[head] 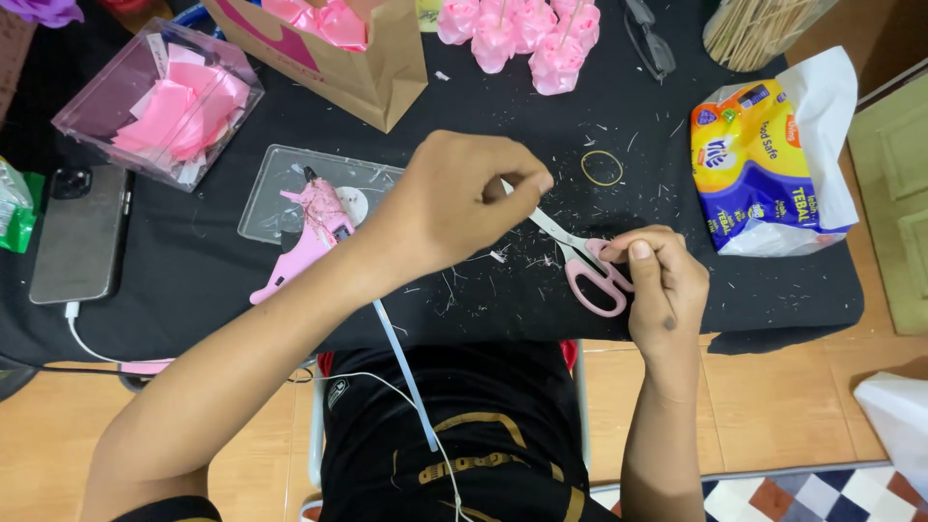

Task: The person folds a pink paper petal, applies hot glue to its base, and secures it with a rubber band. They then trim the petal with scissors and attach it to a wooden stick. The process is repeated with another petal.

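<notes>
Scissors [580, 259] near the table's [193, 280] front edge, right hand [662, 285] pinching the handle, left hand [464, 198] closed around the blade tip, where a slip could nick fingers.

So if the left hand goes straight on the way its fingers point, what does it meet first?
Probably the scissors: the left hand points right, its fingertips already near the blade tip. Beyond lies the rubber band. Depth is unclear.

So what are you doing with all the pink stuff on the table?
A person sits at a black table. The right hand holds pink-handled scissors, and the left hand pinches near the blade tips. A pink glue gun lies on a clear tray beside them. Pink paper roses stand at the back, and a rubber band lies nearby.
</notes>
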